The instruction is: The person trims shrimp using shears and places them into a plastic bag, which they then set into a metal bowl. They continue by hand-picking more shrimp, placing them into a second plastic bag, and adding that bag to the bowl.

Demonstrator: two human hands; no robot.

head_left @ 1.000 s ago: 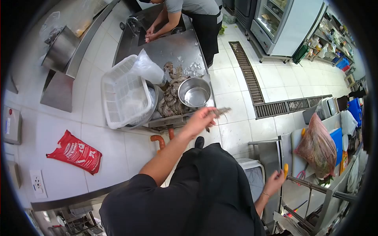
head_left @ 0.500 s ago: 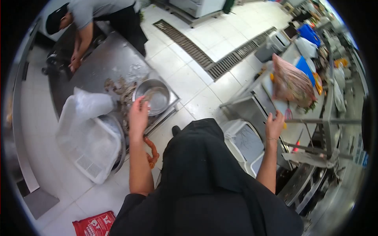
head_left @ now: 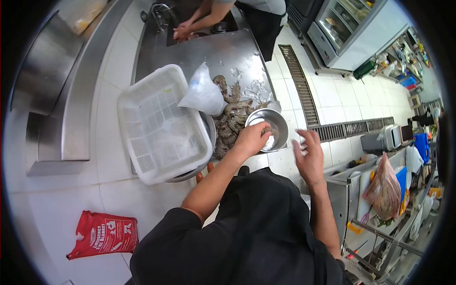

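My left hand (head_left: 253,138) is at the left rim of a round steel bowl (head_left: 281,128), its fingers closed on something small and greyish, partly hidden, which I cannot make out. Close to the bowl on the right, my right hand (head_left: 308,156) is raised with its fingers apart and nothing in them. Greyish-brown shrimp (head_left: 232,119) lie in a pile to the left of the bowl on the steel counter (head_left: 204,56). A crumpled clear plastic bag (head_left: 204,92) rests between the shrimp and a white perforated basket (head_left: 159,116).
At the counter's far end, another person's hands (head_left: 183,32) are over a sink (head_left: 227,26). A red fire blanket packet (head_left: 107,233) hangs or lies at lower left. Floor drains (head_left: 300,80) run beyond the counter. On the right, a bagged item (head_left: 385,189) sits on a worktop.
The view has swung, so the counter and basket now appear further right. My right hand has come from the right-hand worktop to beside the bowl. My left hand remains at the bowl.
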